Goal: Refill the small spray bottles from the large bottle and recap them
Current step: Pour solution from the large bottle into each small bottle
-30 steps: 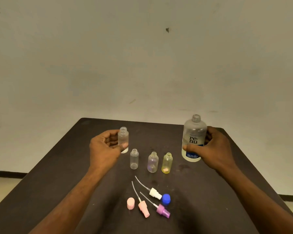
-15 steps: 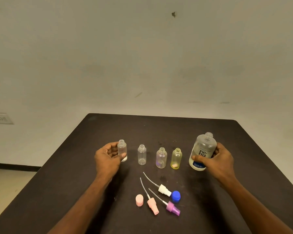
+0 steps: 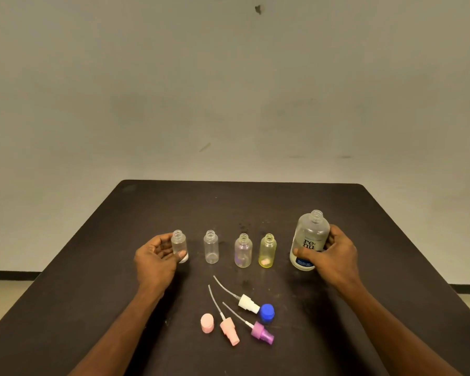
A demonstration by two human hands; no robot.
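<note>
Several small uncapped bottles stand in a row on the dark table [image 3: 92,280]. My left hand [image 3: 155,260] holds the leftmost clear bottle [image 3: 179,244] between thumb and fingers. Right of it stand a second clear bottle [image 3: 211,247], a purplish bottle [image 3: 243,251] and a yellow bottle [image 3: 267,251]. My right hand [image 3: 333,257] grips the large open bottle [image 3: 310,237] with a blue-and-white label, which stands at the right end of the row.
Loose tops lie in front of the row: a white spray head [image 3: 247,303], a blue cap [image 3: 267,312], a pink cap [image 3: 207,323], a pink spray head [image 3: 229,330] and a purple spray head [image 3: 261,331]. A pale wall rises behind the table.
The view has shifted, so the table sits lower and more centred. The large bottle has come down onto the table near the row. Both hands keep their holds.
</note>
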